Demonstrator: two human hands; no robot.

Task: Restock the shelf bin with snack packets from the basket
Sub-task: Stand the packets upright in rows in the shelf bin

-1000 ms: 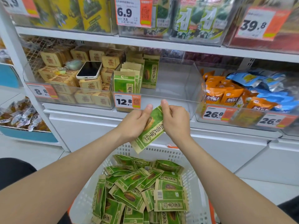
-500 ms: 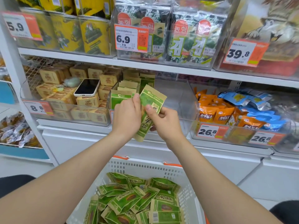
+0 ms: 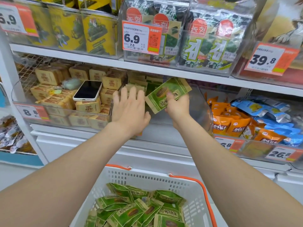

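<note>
Pinching a green snack packet (image 3: 165, 94) in the right hand (image 3: 177, 108) over the shelf bin (image 3: 200, 110), left hand (image 3: 129, 112) pressing spread fingers against the stocked packets (image 3: 137, 85)

The white shelf's upper board (image 3: 98, 57) carries clear bins in a row, with yellow packs (image 3: 68, 30) at the left and seaweed packs (image 3: 205, 46) to their right. The lower board (image 3: 155, 136) holds three clear bins side by side. Tan packets (image 3: 49, 76) fill the left one, green packets (image 3: 136, 84) stand in the middle bin (image 3: 202, 110), and orange bags (image 3: 229, 125) and blue bags (image 3: 262, 108) lie toward the right edge.
</note>
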